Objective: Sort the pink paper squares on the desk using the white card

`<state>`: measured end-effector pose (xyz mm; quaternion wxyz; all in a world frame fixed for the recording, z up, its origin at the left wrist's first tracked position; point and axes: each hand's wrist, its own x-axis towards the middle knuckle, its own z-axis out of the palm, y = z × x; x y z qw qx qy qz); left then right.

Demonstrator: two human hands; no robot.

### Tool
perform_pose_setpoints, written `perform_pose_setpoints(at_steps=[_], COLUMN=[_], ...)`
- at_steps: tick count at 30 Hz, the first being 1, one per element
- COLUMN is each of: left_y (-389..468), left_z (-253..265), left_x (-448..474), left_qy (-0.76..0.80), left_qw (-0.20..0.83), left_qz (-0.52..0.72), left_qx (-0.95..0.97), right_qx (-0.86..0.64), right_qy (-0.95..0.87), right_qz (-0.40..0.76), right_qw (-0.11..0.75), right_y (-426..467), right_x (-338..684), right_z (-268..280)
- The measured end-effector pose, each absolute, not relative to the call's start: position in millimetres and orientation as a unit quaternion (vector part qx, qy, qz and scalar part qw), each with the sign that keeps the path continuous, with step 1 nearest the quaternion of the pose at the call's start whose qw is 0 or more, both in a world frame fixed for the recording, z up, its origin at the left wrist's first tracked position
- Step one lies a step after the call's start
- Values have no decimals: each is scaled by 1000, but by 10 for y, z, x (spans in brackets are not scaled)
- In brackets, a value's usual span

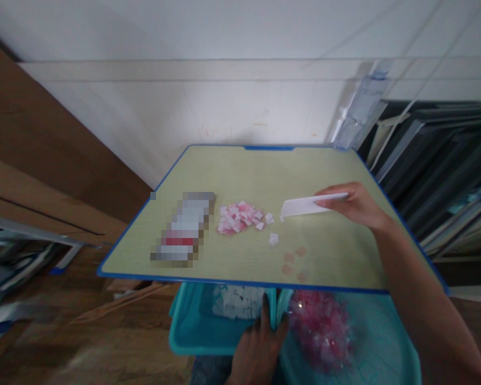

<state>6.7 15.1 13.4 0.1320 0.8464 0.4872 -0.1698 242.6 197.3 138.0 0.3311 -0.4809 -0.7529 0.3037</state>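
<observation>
My right hand is closed on a thin white folded card, held with thumb and fingers at its right end just over the table board. Left of the card lies a heap of small pink-and-white square pieces, with a few loose ones beside it. Nearer the front are several faint orange-brown squares. Below the front edge, my left hand grips the rim of a teal basket, its index finger over the edge. White pieces lie in that basket.
The blue-edged table board meets the wall. A pixelated flat object lies on its left. A clear plastic bottle stands at the back right corner. A second teal tub with a clear bag of pink items sits below.
</observation>
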Motion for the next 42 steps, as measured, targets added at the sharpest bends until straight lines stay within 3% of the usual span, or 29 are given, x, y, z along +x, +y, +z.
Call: perform_pose_setpoints(at_steps=[6, 19, 25, 32, 42], left_y=[152, 134, 145, 143, 142], left_z=[146, 136, 133, 149, 159], left_x=[66, 59, 58, 65, 77], left_qy=[488, 490, 487, 491, 494], left_qw=[132, 119, 129, 134, 129], left_qz=[-176, -177, -173, -171, -172], left_qx=[845, 845, 846, 843, 843], right_qx=[-470, -413, -416, -378, -329], right_qy=[-750, -752, -744, -786, -807], right_qz=[319, 457, 434, 438, 452], right_qw=[338, 233, 291, 219, 190], right_y=[1960, 2035, 1994, 1985, 1956], right_x=[2457, 2540, 2472, 2468, 2505], right_z=[1392, 1352, 1345, 1382, 1415])
